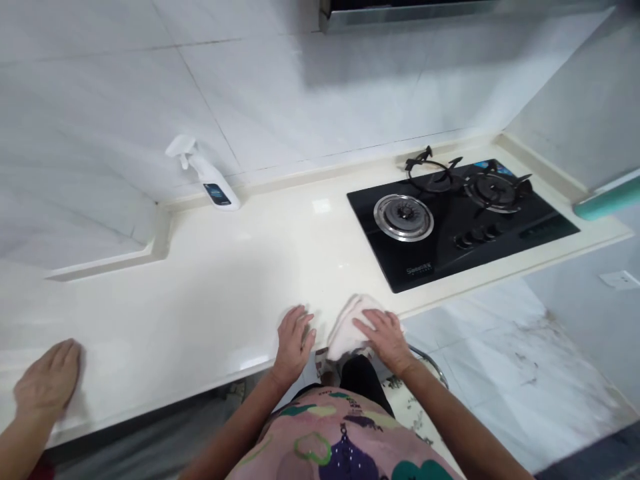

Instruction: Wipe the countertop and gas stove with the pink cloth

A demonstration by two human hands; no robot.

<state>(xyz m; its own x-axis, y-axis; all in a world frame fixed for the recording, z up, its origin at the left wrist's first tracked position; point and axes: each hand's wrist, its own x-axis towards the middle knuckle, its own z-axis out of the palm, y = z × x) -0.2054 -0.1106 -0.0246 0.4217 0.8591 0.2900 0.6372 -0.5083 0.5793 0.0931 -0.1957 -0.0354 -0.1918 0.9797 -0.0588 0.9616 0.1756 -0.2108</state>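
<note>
Right hand [384, 332] is spread over the pale pink cloth [347, 325] at the counter [260, 280] edge, can't tell if gripping; left hand [294, 339] is empty; left burner [404, 217] lacks its grate, so seems unfinished

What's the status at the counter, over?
Right hand on cloth, front edge of counter. Left hand open, holding nothing. Another person's hand on counter, far left; spray bottle at back, both apart from cloth.

The right hand [386, 339] hides part of the pale cloth [345, 330]; print on the spray bottle [218, 193] is too small to read. The range hood [410, 19] is cut off at top, the green tube [611, 202] at right, a co-worker's forearm [23, 440] at left.
</note>
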